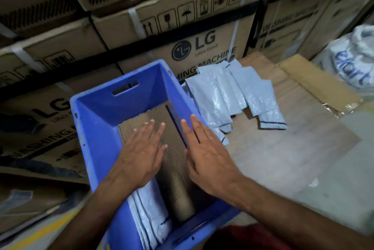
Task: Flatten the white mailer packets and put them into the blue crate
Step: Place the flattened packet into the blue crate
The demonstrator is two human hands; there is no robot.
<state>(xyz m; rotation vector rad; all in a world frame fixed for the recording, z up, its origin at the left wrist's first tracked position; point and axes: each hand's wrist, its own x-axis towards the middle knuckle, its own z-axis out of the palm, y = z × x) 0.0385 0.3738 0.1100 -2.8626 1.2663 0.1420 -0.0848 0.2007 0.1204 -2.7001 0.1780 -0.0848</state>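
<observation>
The blue crate [97, 120] stands in front of me with corrugated cardboard [172, 136] lining its bottom. Several flattened white mailer packets [149, 215] lie stacked along its near left side. My left hand [141, 154] is inside the crate, fingers straight, over the far end of that stack. My right hand [206, 152] hovers flat over the crate's right wall, holding nothing. Several more white mailer packets [232, 92] lie spread on the surface to the right of the crate.
Large LG washing machine cartons [182, 33] are stacked close behind and to the left. A flat cardboard sheet [315, 83] and a white printed sack [352, 61] lie at the right. The brown board surface [283, 148] extends right of the crate.
</observation>
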